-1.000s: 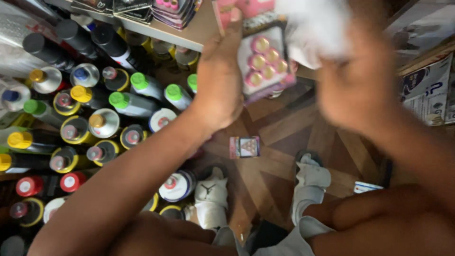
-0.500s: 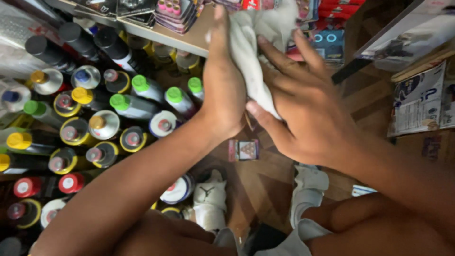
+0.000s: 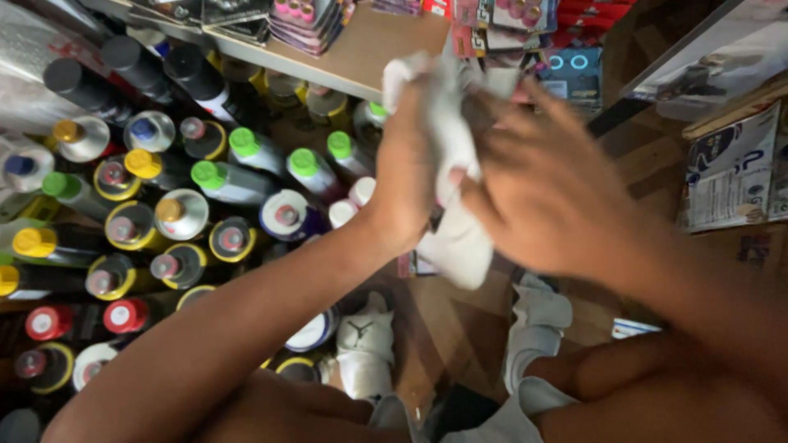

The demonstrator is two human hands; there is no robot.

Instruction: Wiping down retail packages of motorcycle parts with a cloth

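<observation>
Cloth: a white cloth (image 3: 447, 176) hangs upright between both raised hands, its long axis running top to bottom, in front of the wooden shelf (image 3: 369, 49).
Left hand: the left hand (image 3: 406, 176) is clamped on the cloth's left side.
Right hand: the right hand (image 3: 550, 197) presses it from the right (blurred), equally close.
Change: the pink blister pack seen a second ago is hidden now.
Surroundings: spray cans (image 3: 164, 205) lie stacked at left.

Bare left hand (image 3: 410, 176) and right hand (image 3: 550, 197), bare forearms without sleeves, bare knees, white socks (image 3: 542, 328), no rings visible
</observation>
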